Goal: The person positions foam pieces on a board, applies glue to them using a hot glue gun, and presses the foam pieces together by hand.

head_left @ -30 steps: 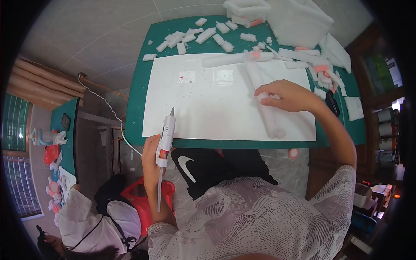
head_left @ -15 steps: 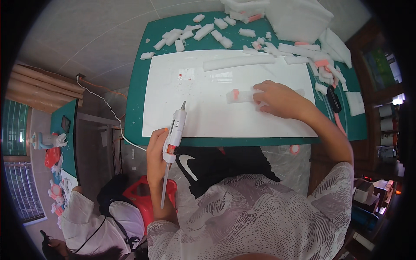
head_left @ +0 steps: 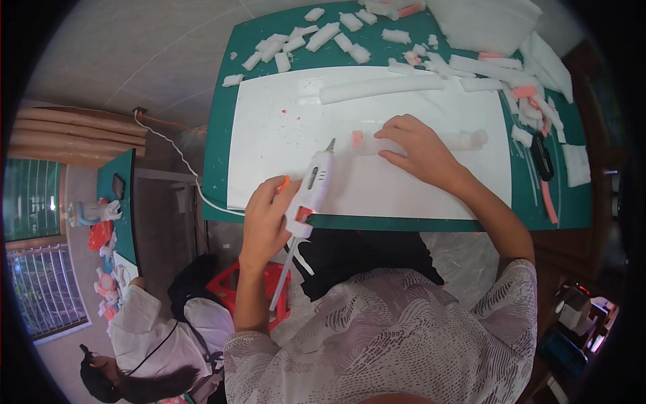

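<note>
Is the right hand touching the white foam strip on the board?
Touching. The head view shows the right hand pressed flat on the white foam strip, its fingers covering the strip's middle on the white board.

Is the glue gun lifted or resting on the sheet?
Lifted: the left hand holds the glue gun, nozzle angled toward the foam strip under the right hand.

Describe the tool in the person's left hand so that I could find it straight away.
Start at the big white sheet that covers most of the green table. At its near edge, the left hand grips a white glue gun with its metal tip aimed at the sheet. Unlike the white foam pieces scattered around, it has an orange trigger and a glue stick at its back end.
</note>
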`<state>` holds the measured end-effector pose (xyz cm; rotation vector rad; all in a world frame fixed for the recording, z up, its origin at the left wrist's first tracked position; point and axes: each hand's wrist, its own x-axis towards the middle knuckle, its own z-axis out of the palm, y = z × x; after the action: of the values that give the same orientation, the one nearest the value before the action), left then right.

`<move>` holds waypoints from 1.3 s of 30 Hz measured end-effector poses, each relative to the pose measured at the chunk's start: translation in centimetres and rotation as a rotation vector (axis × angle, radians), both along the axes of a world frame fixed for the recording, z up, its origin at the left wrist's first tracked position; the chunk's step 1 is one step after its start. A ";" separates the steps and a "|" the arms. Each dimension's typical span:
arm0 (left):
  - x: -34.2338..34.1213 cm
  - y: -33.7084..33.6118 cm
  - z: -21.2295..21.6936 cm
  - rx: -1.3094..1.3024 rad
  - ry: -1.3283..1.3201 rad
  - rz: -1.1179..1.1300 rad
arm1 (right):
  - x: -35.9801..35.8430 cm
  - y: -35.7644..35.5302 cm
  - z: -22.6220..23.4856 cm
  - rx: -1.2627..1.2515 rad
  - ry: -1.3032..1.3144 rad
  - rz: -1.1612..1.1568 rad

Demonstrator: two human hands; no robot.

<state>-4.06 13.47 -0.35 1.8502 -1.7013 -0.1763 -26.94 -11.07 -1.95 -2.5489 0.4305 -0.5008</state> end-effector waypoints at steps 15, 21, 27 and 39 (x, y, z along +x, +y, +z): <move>-2.5 -2.1 1.7 0.110 -0.342 -0.004 | 0.3 -0.9 -2.4 0.046 -0.164 0.034; -2.8 -2.2 1.5 0.115 -0.364 -0.012 | 0.1 -0.8 -2.5 0.036 -0.168 0.023; -3.0 -1.8 1.3 0.100 -0.403 0.011 | 0.3 -0.6 -2.5 0.043 -0.170 0.026; -3.5 -1.8 1.1 0.058 -0.386 0.029 | 0.3 -0.7 -2.6 0.041 -0.157 0.016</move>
<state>-7.53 11.63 0.74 2.0505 -1.9373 0.1558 -26.68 -11.74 -4.52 -2.4503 0.3597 -0.6732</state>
